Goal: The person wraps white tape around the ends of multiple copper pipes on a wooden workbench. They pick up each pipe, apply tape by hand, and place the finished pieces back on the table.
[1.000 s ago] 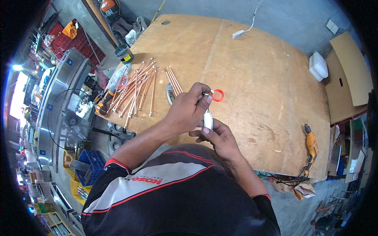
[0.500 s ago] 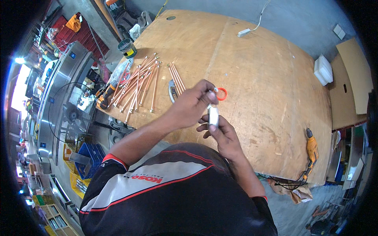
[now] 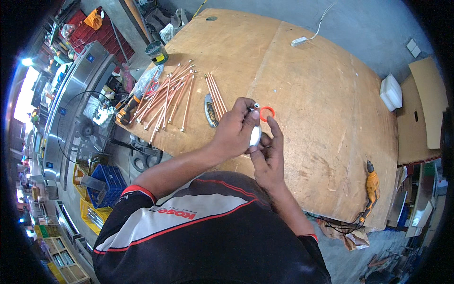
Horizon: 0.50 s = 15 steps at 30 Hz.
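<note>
My left hand (image 3: 238, 127) is closed, its thumb and forefinger pinching a small shiny metal fitting (image 3: 257, 106). Just below that pinch, my right hand (image 3: 269, 163) grips a smooth white roll (image 3: 255, 136) that looks like thread seal tape, thumb on its near side. The right forefinger points up, beside an orange-red plastic ring (image 3: 267, 113) lying on the wooden table. My left fingers cover part of the roll, and whether tape runs to the fitting cannot be made out.
Left on the table (image 3: 321, 118) are a pile of copper tubes (image 3: 168, 97), several more in a row (image 3: 216, 94), a utility knife (image 3: 211, 110), a dark tub (image 3: 156, 53) and a yellow drill (image 3: 126, 112). Another drill (image 3: 372, 187) lies right, near a cardboard box (image 3: 418, 123).
Both hands have drawn closer together around the white roll. My right forefinger has stretched upward toward the ring, and the view has shifted slightly.
</note>
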### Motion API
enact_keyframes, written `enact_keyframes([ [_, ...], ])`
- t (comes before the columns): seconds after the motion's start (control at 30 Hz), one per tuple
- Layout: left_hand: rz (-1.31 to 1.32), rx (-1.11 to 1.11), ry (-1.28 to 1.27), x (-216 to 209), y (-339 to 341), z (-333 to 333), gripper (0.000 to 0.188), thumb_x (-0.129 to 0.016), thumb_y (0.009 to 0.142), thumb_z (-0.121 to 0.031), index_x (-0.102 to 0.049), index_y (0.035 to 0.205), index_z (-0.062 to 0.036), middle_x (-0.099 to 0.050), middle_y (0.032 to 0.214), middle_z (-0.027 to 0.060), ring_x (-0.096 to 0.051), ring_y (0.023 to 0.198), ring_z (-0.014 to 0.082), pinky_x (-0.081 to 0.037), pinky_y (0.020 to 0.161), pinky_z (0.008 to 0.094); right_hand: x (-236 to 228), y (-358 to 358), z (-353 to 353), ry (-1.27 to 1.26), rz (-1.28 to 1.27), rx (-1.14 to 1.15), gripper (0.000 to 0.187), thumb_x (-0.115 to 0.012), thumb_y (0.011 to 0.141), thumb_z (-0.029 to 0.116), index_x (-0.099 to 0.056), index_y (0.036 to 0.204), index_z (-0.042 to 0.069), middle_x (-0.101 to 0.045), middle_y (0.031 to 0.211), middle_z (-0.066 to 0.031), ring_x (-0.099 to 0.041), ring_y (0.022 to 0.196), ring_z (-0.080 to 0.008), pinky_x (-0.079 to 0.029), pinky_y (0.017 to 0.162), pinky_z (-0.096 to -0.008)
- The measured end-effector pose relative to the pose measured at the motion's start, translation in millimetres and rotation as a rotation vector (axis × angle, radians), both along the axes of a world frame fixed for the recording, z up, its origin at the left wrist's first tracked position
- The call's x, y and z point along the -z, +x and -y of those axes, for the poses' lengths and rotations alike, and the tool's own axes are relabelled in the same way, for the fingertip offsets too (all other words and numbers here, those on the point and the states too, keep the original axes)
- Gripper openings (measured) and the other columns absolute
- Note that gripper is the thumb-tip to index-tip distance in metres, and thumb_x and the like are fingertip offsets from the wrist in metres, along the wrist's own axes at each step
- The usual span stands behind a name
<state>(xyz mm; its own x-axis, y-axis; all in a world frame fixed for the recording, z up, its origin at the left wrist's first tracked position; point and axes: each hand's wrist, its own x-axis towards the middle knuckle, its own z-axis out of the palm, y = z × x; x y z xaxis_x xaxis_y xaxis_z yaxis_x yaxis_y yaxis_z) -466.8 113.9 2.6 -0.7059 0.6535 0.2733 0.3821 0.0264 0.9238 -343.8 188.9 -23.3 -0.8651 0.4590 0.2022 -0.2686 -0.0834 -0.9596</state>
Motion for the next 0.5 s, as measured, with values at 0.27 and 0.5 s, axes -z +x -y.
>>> enact_keyframes([
  [0.27, -0.030, 0.092, -0.022, -27, -3, 8, 0.026, -0.050, 0.103, -0.024, -0.051, 0.112, 0.0003, -0.065, 0.078, 0.0132, -0.067, 0.072, 0.0238, -0.051, 0.066, 0.0366, -19, -3, -15, 0.100, 0.050, -0.224, 0.089, -0.058, 0.091, 0.005, 0.002, 0.157, 0.006, -0.067, 0.104, -0.0164, -0.065, 0.091, -0.0212, -0.050, 0.086, -0.0345],
  [0.5, 0.038, 0.269, -0.196, -64, -26, 29, 0.024, -0.053, 0.102, -0.024, -0.056, 0.109, -0.0014, -0.063, 0.085, 0.0070, -0.060, 0.078, 0.0136, -0.049, 0.070, 0.0299, -2, 8, -14, 0.159, 0.102, -0.137, 0.083, -0.061, 0.092, 0.013, -0.010, 0.156, 0.000, -0.068, 0.091, -0.0181, -0.069, 0.087, -0.0257, -0.052, 0.081, -0.0354],
])
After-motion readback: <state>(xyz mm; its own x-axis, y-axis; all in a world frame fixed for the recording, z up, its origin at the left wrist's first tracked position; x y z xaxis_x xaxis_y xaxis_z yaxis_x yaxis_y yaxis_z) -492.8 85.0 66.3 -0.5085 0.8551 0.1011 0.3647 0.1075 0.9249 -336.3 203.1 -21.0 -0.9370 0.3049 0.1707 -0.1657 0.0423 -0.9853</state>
